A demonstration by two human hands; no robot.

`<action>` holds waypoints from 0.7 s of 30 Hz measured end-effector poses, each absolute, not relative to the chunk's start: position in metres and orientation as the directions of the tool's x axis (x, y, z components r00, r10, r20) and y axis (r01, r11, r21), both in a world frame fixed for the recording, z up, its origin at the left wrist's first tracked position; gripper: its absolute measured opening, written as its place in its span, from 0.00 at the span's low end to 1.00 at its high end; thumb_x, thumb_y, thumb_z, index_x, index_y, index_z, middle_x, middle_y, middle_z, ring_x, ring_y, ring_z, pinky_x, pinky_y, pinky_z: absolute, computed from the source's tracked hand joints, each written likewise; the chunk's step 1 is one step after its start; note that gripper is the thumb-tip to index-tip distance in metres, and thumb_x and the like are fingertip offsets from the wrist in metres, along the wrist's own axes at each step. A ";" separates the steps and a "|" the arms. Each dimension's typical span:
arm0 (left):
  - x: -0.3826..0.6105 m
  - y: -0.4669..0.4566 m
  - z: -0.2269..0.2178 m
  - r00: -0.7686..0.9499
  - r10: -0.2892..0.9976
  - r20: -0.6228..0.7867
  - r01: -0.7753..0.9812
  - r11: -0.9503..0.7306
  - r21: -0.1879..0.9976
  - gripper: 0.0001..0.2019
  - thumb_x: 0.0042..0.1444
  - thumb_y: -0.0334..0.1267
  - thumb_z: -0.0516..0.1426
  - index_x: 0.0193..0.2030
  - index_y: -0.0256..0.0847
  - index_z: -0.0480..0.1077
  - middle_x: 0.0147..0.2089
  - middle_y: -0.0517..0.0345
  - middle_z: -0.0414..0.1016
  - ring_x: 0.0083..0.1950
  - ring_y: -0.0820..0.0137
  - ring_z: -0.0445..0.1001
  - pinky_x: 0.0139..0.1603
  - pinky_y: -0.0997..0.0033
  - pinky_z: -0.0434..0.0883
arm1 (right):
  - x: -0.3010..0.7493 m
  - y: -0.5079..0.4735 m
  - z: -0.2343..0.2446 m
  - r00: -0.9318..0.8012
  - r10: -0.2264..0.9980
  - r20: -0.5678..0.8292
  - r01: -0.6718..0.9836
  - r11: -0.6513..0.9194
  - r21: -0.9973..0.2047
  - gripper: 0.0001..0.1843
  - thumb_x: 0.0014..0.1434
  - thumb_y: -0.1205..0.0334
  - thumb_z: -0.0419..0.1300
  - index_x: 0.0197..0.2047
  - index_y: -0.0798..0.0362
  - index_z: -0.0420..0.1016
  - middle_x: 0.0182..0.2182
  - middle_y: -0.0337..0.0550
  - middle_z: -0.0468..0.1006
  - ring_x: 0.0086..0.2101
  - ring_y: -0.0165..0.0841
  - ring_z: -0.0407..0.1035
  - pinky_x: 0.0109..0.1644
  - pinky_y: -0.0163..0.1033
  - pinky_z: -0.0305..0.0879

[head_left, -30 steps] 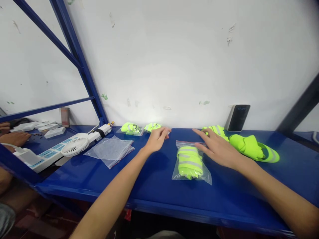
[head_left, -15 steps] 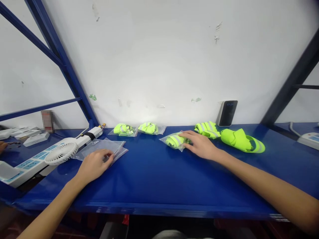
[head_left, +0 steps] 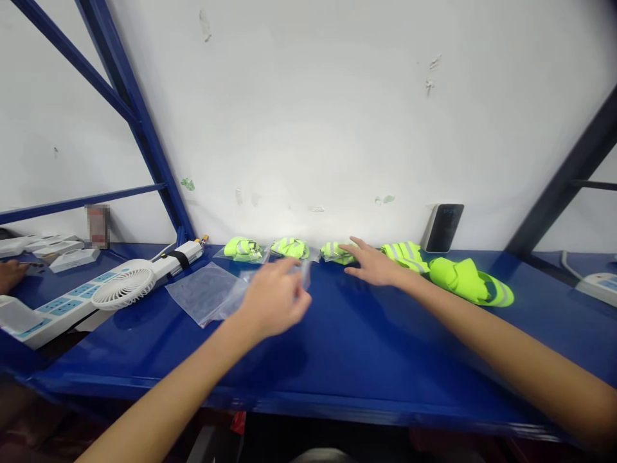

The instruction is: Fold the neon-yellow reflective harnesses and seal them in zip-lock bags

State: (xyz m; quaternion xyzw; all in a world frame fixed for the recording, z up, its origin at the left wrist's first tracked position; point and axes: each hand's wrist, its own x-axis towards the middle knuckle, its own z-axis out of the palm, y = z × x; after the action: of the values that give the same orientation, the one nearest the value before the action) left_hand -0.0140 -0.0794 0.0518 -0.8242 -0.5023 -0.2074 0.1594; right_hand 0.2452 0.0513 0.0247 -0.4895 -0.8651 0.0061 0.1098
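My left hand (head_left: 277, 299) is closed on a clear plastic bag (head_left: 234, 299), which is blurred and partly hidden behind the fingers. More clear bags (head_left: 205, 292) lie flat on the blue table to its left. My right hand (head_left: 373, 262) has its fingers apart, close to a bagged roll of yellow-green reflective fabric (head_left: 336, 252) near the wall. Two similar bagged rolls, one at the left (head_left: 242, 249) and one in the middle (head_left: 290, 248), lie in line with it. Right of my right hand are a striped reflective roll (head_left: 403, 254) and a looser yellow-green bundle (head_left: 470, 281), both unbagged.
A white power strip (head_left: 62, 305) with a small white fan (head_left: 124, 288) on it runs along the left. A black-faced device (head_left: 444, 228) leans at the wall. Another person's hand (head_left: 12, 275) shows at far left. Blue frame posts (head_left: 139, 122) rise at the sides.
My left hand has moved right from the bag stack, taking a bag along. My right hand has pushed the bagged roll back toward the wall and let go of it.
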 end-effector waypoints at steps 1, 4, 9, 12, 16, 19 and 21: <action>0.002 -0.078 0.045 0.481 0.760 0.437 0.859 -0.508 -0.062 0.09 0.54 0.37 0.54 0.29 0.39 0.73 0.54 0.47 0.75 0.50 0.58 0.75 0.50 0.59 0.69 | 0.255 0.050 0.026 -0.496 0.837 0.231 0.842 0.529 -0.109 0.34 0.62 0.52 0.56 0.70 0.48 0.57 0.70 0.56 0.51 0.64 0.51 0.58 0.63 0.53 0.58; 0.038 -0.063 0.027 0.585 0.770 0.253 0.802 -0.596 -0.039 0.16 0.59 0.45 0.52 0.29 0.38 0.74 0.45 0.45 0.78 0.40 0.58 0.77 0.42 0.59 0.70 | 0.293 0.047 0.037 -0.397 0.855 0.332 0.889 0.448 -0.090 0.24 0.58 0.51 0.58 0.57 0.47 0.74 0.63 0.51 0.66 0.58 0.50 0.65 0.58 0.51 0.64; 0.060 -0.021 0.010 0.537 0.811 0.234 0.821 -0.566 0.075 0.18 0.63 0.47 0.48 0.29 0.39 0.71 0.34 0.50 0.76 0.35 0.62 0.75 0.36 0.65 0.68 | 0.346 0.046 0.037 0.039 0.857 0.514 0.933 0.153 -0.327 0.25 0.62 0.47 0.51 0.54 0.50 0.75 0.51 0.50 0.78 0.49 0.48 0.73 0.49 0.49 0.69; 0.060 -0.004 -0.002 0.564 0.765 0.312 0.785 -0.613 0.085 0.13 0.62 0.41 0.49 0.33 0.40 0.71 0.38 0.51 0.75 0.40 0.63 0.74 0.42 0.66 0.68 | 0.353 0.054 0.020 -0.069 0.880 0.469 0.954 0.196 -0.226 0.30 0.63 0.50 0.51 0.64 0.54 0.65 0.60 0.56 0.70 0.57 0.49 0.66 0.59 0.50 0.62; 0.050 0.006 -0.012 0.564 0.765 0.311 0.755 -0.630 0.180 0.12 0.63 0.39 0.48 0.38 0.41 0.72 0.41 0.52 0.77 0.44 0.63 0.75 0.46 0.66 0.69 | 0.339 0.071 0.013 -0.071 0.976 0.207 0.995 0.083 -0.047 0.35 0.62 0.44 0.52 0.68 0.51 0.59 0.66 0.60 0.59 0.61 0.59 0.59 0.60 0.58 0.57; 0.041 0.010 -0.012 0.560 0.770 0.305 0.739 -0.631 0.236 0.12 0.63 0.38 0.48 0.40 0.42 0.72 0.44 0.52 0.78 0.46 0.62 0.75 0.48 0.65 0.69 | 0.325 0.082 0.021 0.018 0.997 0.074 0.999 -0.015 -0.044 0.37 0.61 0.41 0.51 0.67 0.51 0.58 0.62 0.63 0.62 0.58 0.61 0.62 0.55 0.60 0.60; 0.034 0.013 -0.010 0.551 0.779 0.300 0.731 -0.624 0.276 0.12 0.62 0.39 0.48 0.39 0.42 0.73 0.45 0.52 0.79 0.47 0.62 0.75 0.49 0.65 0.69 | 0.318 0.083 0.025 0.021 0.999 0.036 0.999 -0.019 -0.040 0.38 0.60 0.41 0.53 0.66 0.55 0.59 0.59 0.66 0.64 0.56 0.61 0.65 0.53 0.58 0.62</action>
State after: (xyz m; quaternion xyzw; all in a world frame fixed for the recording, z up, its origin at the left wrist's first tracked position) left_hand 0.0338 0.0132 -0.0098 -0.8787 -0.4295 -0.1998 -0.0594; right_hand 0.3176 0.0834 0.0255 -0.7139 -0.6998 0.0010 0.0269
